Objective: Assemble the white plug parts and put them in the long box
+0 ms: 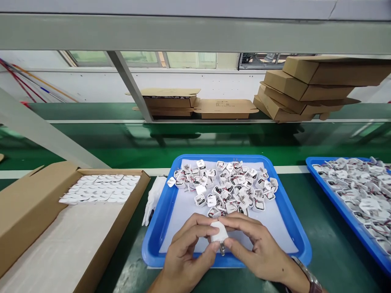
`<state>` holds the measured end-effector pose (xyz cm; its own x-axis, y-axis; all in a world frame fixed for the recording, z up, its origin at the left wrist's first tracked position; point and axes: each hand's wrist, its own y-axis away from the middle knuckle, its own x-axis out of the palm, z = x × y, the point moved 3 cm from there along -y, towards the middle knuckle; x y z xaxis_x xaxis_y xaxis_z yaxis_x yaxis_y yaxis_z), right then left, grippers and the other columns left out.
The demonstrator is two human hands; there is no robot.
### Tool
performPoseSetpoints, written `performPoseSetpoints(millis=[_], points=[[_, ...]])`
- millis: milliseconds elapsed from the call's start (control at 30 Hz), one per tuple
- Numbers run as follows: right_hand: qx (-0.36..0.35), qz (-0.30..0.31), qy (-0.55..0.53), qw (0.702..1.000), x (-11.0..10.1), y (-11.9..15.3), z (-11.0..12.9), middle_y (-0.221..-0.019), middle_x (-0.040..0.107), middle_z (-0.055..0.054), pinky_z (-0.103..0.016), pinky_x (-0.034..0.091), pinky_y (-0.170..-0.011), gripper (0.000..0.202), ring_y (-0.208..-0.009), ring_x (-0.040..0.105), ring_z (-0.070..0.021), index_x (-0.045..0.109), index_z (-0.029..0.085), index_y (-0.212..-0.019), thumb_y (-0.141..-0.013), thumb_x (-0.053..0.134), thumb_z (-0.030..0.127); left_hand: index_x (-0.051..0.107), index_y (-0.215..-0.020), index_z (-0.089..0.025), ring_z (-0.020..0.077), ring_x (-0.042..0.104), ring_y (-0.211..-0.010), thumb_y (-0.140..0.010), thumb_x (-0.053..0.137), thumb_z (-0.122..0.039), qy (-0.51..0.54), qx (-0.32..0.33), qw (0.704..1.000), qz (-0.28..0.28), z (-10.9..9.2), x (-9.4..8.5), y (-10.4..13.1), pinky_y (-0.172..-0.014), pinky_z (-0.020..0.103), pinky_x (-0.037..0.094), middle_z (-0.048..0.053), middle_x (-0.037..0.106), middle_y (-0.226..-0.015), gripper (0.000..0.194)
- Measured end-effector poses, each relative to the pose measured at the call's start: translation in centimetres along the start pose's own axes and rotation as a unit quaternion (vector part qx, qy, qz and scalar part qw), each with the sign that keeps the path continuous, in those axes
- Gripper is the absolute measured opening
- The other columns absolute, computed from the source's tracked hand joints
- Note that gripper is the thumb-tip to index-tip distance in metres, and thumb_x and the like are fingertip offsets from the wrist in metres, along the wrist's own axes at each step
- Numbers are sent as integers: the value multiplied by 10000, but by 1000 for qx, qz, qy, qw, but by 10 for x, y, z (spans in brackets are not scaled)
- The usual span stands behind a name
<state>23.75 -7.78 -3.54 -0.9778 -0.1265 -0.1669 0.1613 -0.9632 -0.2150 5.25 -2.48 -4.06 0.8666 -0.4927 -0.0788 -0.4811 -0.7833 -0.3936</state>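
Note:
Between the fingertips of both hands is a small white plastic plug adapter (pixel 220 233), with metal prongs pointing down toward me. My left hand (pixel 192 248) pinches it from the left, thumb low and index finger on its face. From the right, my right hand (pixel 255 246) grips it with thumb and fingers. Both hands are over the front part of a blue tray (pixel 150 240) lined with white sheet. Farther back in that tray lies a pile of open white plug housings (pixel 241 191) with dark parts and red and black wires inside.
At left stands an open cardboard box (pixel 106 248) with rows of white pieces (pixel 100 188) at its far end. A white glove (pixel 153 198) lies beside the tray. Another blue tray (pixel 342 207) full of housings is at right. Cardboard boxes (pixel 324 89) are stacked behind, below a metal beam (pixel 195 34).

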Motion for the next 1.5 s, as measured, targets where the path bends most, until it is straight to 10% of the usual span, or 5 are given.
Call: performPoseSetpoints(millis=[733,1000,1167,1500], points=[[21,-35,-32,999,3,-2,-3,-1076,705,-59,-352,604,-903,324,-1014,699,-196,696,286,-1301,-984,646,238,774,-1133,-307,176,681,-885,-939,698,-133,107,-89,990,16,3,3,-3,-741,265,593,71,670,-1069,271],[118,-91,-35,988,0,1,-11,-1023,743,-41,-356,624,-881,382,-959,745,-200,649,303,-1325,-949,707,336,622,-1393,-375,277,629,-1258,-884,777,-164,-10,-53,997,48,6,7,3,-959,320,594,105,550,-1451,573],[147,-70,-31,986,6,4,-19,-1055,721,-47,-359,623,-853,417,-938,733,-196,617,308,-1362,-956,697,362,599,-1341,-352,207,682,-1095,-875,715,-61,-85,8,996,-12,10,13,5,-873,270,618,60,645,-1209,561],[118,-98,-39,987,0,-2,-6,-1157,748,-55,-349,607,-924,322,-1008,731,-203,683,291,-1279,-958,684,310,760,-1214,-264,287,671,-1227,-958,689,-172,162,-102,981,19,8,4,-5,-995,344,596,117,669,-1348,280]])
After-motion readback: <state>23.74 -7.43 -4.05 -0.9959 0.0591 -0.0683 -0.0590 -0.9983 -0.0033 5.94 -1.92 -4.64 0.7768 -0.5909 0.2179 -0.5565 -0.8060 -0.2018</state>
